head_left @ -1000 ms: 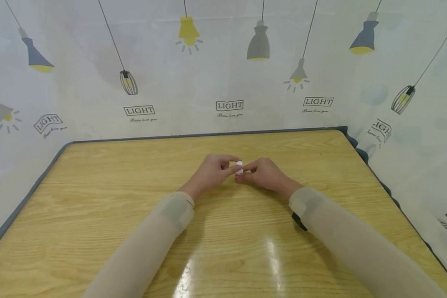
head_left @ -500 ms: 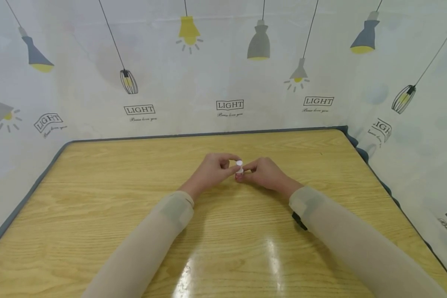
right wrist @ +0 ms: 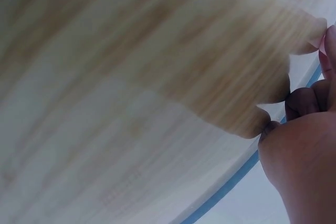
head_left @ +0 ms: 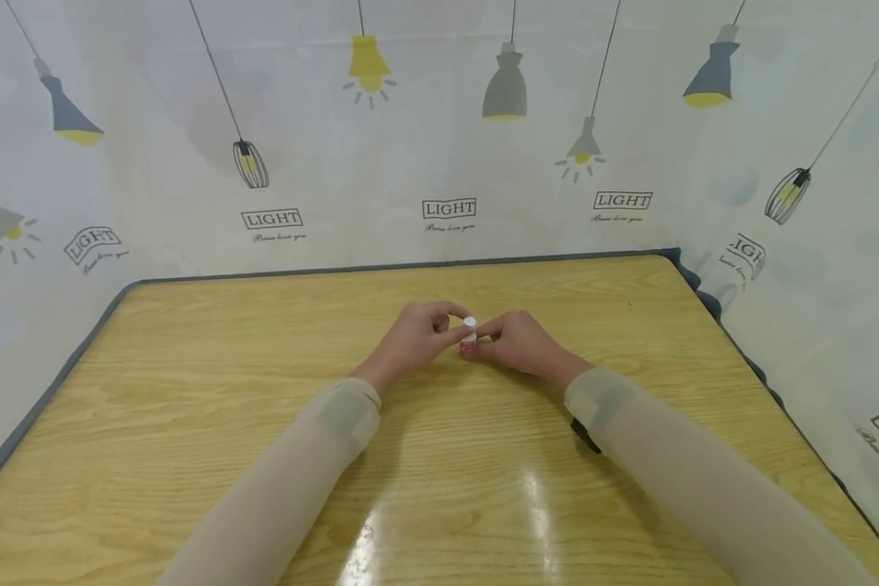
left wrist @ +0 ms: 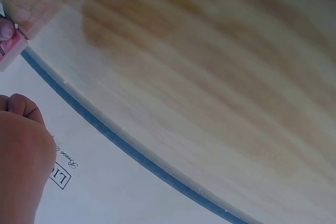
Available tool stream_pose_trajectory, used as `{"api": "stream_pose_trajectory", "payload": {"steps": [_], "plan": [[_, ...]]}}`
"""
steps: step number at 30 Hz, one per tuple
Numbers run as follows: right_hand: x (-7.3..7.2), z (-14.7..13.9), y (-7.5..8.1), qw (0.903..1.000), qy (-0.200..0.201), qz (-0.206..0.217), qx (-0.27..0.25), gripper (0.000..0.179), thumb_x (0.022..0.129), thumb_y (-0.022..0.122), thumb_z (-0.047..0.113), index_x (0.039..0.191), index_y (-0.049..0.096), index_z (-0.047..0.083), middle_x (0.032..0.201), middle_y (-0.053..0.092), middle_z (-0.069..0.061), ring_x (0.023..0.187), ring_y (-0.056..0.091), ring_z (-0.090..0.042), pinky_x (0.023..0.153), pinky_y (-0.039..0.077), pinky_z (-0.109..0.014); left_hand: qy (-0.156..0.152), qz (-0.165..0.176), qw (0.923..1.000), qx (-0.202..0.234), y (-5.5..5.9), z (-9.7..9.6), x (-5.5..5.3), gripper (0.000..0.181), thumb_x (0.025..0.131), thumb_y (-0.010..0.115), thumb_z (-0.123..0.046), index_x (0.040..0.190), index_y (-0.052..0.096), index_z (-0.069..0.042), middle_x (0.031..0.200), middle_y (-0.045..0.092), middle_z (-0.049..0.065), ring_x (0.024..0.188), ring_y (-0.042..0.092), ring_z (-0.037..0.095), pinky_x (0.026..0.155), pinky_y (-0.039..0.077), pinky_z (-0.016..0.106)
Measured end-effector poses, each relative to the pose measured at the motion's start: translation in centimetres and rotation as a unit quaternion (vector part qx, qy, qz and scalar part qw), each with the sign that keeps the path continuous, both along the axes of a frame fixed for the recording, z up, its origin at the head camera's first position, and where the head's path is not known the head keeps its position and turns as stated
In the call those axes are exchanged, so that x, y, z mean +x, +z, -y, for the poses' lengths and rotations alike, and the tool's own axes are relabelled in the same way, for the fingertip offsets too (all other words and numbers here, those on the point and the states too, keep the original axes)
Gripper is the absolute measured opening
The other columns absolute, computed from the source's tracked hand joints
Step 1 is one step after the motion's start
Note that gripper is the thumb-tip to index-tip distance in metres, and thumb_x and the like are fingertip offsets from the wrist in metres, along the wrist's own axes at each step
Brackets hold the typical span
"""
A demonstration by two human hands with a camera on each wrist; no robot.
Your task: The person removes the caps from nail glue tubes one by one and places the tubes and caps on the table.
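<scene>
A small bottle point(head_left: 468, 346) with a white cap point(head_left: 470, 322) and a red-and-white label stands upright near the middle of the table, toward the back. From the left, my left hand point(head_left: 419, 334) pinches the cap between thumb and index finger. My right hand point(head_left: 522, 342) grips the lower body from the other side, its thumb low on the label. In the left wrist view, the pink side of the bottle point(left wrist: 12, 49) shows at the left edge with a fingertip on it. The right wrist view shows my right hand point(right wrist: 310, 148) with curled fingers; the bottle is mostly hidden there.
The wooden table point(head_left: 264, 342) has a dark blue edge along its back and sides. Behind it hangs a pale wall covering point(head_left: 366, 163) printed with lamps and lettering. A black strap point(head_left: 586, 435) shows under the right sleeve point(head_left: 674, 448).
Both hands stay at the bottle in nearly the same place. My left thumb and index finger shift very slightly at the cap, and the head view moves a little.
</scene>
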State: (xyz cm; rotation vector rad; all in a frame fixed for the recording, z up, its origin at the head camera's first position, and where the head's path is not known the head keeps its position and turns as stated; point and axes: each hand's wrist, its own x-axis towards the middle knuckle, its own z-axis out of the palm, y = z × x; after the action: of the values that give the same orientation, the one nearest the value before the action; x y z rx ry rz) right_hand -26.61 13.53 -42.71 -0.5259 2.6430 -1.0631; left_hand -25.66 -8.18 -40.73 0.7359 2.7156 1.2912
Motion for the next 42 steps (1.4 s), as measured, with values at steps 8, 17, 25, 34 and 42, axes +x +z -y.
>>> {"api": "stream_pose_trajectory", "payload": {"steps": [8,17,25,34,42], "plan": [[0.05,0.11,0.03,1.0,-0.003,-0.003,0.002,0.033,0.093,0.083,0.046,0.123,0.081,0.032,0.058,0.061,0.007,0.059,0.024,-0.011,0.071,0.04,-0.031,0.013,0.01,0.9999,0.0,0.13,0.15,0.12,0.028,0.102,0.074,-0.034,0.118,0.074,-0.011,0.062,0.045,-0.004,0.054,0.036,0.01,0.054,0.032,0.024],[0.1,0.13,0.13,1.0,-0.007,0.006,0.0,0.03,0.092,0.083,0.045,0.119,0.082,0.032,0.087,0.081,0.005,0.063,0.031,-0.011,0.08,0.043,-0.032,-0.008,0.05,0.9984,0.024,0.05,0.42,0.05,0.031,0.105,0.07,-0.027,0.13,0.073,-0.01,0.058,0.04,-0.006,0.052,0.033,0.01,0.051,0.03,0.025],[-0.01,0.03,-0.08,1.0,-0.006,0.002,-0.003,0.031,0.092,0.084,0.045,0.12,0.082,0.032,0.073,0.076,0.008,0.064,0.029,-0.012,0.078,0.041,-0.033,0.014,0.045,0.9988,0.014,0.08,0.48,0.04,0.026,0.102,0.073,-0.035,0.12,0.075,-0.016,0.061,0.043,-0.004,0.054,0.036,0.012,0.053,0.032,0.026],[0.06,0.1,-0.1,1.0,-0.001,0.003,0.003,0.03,0.094,0.082,0.046,0.12,0.082,0.033,0.09,0.082,0.008,0.069,0.04,-0.011,0.084,0.044,-0.032,-0.009,0.051,0.9985,0.015,-0.23,0.48,0.03,0.032,0.105,0.07,-0.033,0.13,0.074,-0.014,0.06,0.042,-0.005,0.054,0.033,0.011,0.052,0.03,0.024],[0.12,0.2,0.14,0.9999,-0.009,0.003,0.006,0.032,0.092,0.083,0.046,0.121,0.082,0.032,0.075,0.076,0.007,0.068,0.039,-0.013,0.08,0.043,-0.033,-0.006,0.05,0.9986,0.015,-0.13,0.45,-0.01,0.026,0.104,0.071,-0.034,0.122,0.07,-0.015,0.062,0.042,-0.005,0.054,0.035,0.011,0.054,0.032,0.026]]}}
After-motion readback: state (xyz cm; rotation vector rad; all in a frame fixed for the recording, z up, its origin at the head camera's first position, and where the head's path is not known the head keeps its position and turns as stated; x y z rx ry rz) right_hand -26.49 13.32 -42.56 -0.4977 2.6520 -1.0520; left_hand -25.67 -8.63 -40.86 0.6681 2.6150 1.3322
